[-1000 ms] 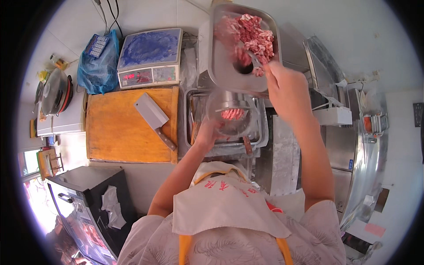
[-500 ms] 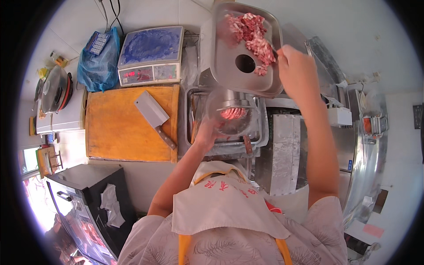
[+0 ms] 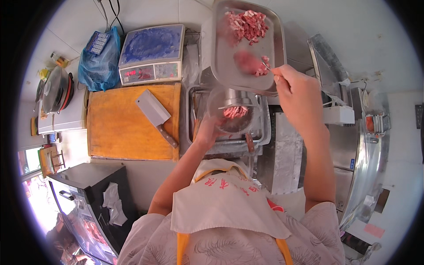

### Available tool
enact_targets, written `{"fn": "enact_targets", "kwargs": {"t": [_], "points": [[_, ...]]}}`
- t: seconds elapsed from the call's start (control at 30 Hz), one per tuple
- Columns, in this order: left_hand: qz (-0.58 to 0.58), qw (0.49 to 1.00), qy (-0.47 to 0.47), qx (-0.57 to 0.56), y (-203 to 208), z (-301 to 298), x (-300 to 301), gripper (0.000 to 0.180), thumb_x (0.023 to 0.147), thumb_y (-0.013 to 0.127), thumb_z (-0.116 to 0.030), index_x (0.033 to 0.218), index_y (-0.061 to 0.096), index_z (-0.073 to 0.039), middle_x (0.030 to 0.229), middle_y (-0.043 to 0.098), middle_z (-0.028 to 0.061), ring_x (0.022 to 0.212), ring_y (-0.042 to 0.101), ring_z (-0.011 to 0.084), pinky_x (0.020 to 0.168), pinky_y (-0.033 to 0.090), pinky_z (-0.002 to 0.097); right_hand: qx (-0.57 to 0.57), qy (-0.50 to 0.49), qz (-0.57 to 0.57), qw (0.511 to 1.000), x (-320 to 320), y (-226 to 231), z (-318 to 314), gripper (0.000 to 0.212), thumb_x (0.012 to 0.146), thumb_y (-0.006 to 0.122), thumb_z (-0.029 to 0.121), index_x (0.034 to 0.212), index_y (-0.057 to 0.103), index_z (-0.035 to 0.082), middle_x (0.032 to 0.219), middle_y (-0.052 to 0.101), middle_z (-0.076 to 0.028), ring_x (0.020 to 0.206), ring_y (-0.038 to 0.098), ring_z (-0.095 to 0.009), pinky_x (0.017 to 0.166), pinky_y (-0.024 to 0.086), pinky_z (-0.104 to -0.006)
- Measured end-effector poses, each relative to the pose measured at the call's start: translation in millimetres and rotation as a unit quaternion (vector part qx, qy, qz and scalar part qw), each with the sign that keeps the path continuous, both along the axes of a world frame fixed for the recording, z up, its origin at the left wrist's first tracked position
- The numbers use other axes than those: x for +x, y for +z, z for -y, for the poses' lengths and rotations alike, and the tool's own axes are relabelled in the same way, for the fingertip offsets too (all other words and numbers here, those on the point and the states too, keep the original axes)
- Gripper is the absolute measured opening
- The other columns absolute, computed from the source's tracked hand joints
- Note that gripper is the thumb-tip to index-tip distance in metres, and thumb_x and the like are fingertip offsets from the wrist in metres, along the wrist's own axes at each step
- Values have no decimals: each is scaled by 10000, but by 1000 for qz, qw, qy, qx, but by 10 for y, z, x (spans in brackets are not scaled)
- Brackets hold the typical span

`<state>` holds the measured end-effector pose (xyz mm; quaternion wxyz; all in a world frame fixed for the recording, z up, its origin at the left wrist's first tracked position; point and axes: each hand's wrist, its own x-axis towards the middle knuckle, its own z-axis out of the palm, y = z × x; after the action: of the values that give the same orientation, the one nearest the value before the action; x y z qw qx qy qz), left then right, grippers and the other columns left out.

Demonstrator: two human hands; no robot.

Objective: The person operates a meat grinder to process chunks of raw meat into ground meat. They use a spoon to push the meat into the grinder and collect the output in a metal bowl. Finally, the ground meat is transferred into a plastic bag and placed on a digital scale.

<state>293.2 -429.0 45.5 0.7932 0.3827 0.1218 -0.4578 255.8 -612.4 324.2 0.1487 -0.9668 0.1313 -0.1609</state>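
A metal grinder tray (image 3: 279,42) at the top holds a pile of chopped meat (image 3: 248,26), with a smaller, blurred clump over its feed hole. My right hand (image 3: 301,95), at the tray's near right corner, is closed on a thin metal utensil (image 3: 266,66); its tip is at the small clump and its kind is unclear. Below the tray, strands of ground meat (image 3: 235,111) come out of the grinder's round metal outlet (image 3: 238,97). My left hand (image 3: 209,128) holds a clear plastic bag (image 3: 216,99) around the outlet, its fingers partly hidden by the bag.
A cleaver (image 3: 153,108) lies on the wooden cutting board (image 3: 115,123) to the left. Behind it stand a scale (image 3: 150,48) and a blue bag (image 3: 99,66) with a calculator on top. A metal pan (image 3: 261,132) with a wooden-handled tool (image 3: 250,143) sits under the outlet.
My right hand has drawn the utensil nearer along the tray. The meat has split, with one part now over the hole. My left hand stays at the outlet.
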Motion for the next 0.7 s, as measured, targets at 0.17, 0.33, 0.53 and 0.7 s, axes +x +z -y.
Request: {"fn": "enact_targets", "kwargs": {"t": [0.17, 0.33, 0.53, 0.7], "points": [[1, 1000, 8, 10, 49, 1, -15, 385, 901, 515, -29, 1284, 544, -43, 1240, 639, 148, 1133, 678, 330, 867, 653, 541, 8, -73, -27, 997, -142, 312, 66, 164, 1022, 660, 121, 1137, 725, 24, 841, 725, -198, 671, 656, -285, 681, 514, -388], [0, 1000, 2, 1, 29, 36, -25, 381, 894, 523, -33, 1275, 538, -39, 1242, 630, 146, 1134, 672, 332, 856, 652, 541, -3, 5, -1, 1000, -114, 48, -22, 117, 980, 654, 82, 1051, 710, 8, 863, 723, -229, 810, 709, -431, 709, 537, -483], [14, 1000, -19, -17, -22, 16, -40, 635, 849, 515, -72, 1475, 415, -44, 1247, 545, 130, 1149, 623, 304, 807, 672, 511, 10, -45, 3, 999, -204, 240, -17, 148, 988, 671, 74, 1111, 730, 16, 791, 688, -152, 665, 598, -259, 644, 487, -370], [22, 999, -15, -25, -55, -12, -39, 616, 847, 514, -70, 1455, 424, -35, 1253, 546, 145, 1137, 637, 316, 791, 674, 514, 37, -31, -42, 998, -473, 281, -117, 154, 982, 668, 59, 1113, 732, 9, 776, 678, -144, 642, 594, -250, 629, 481, -361]]}}
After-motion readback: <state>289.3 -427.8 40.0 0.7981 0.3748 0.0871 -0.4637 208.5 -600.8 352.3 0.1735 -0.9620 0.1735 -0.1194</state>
